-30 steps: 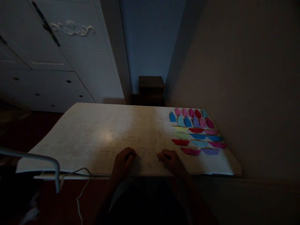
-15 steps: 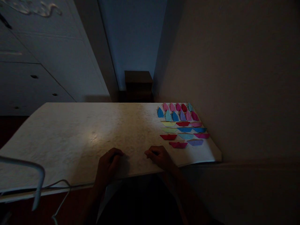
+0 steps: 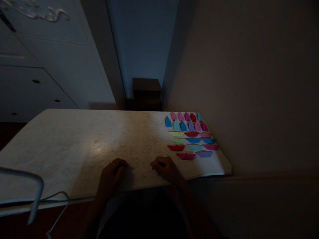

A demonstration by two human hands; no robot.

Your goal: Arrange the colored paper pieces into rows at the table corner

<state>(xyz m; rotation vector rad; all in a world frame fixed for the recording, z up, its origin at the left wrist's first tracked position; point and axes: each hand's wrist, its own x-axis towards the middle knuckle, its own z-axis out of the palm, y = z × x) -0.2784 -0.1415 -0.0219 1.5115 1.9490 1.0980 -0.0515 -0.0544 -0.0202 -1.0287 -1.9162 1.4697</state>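
My left hand point(image 3: 112, 174) rests near the table's front edge, its fingers curled in and nothing visible in them. To the right, my right hand point(image 3: 165, 168) also lies on the table, closed in a loose fist, with no object showing. A dark pink paper boat point(image 3: 186, 156) is closest to my right hand, just beyond it and apart from it. Behind are more folded paper boats, among them a red paper boat point(image 3: 176, 148), a lilac paper boat point(image 3: 204, 154) and a light blue paper boat point(image 3: 194, 147). Two rows of folded paper figures point(image 3: 183, 125) in several colours stand farther back.
The pale table point(image 3: 72, 146) runs wide to the left. A wall point(image 3: 249, 99) borders it on the right. At lower left are a curved grey metal bar point(image 3: 37, 189) and a thin cable point(image 3: 61, 212). A dark box-like stand point(image 3: 146, 85) is beyond the far edge.
The view has shifted slightly, so the table and paper pieces sit a little lower and further left. Both hands stay curled on the table, and the paper pieces keep their arrangement.
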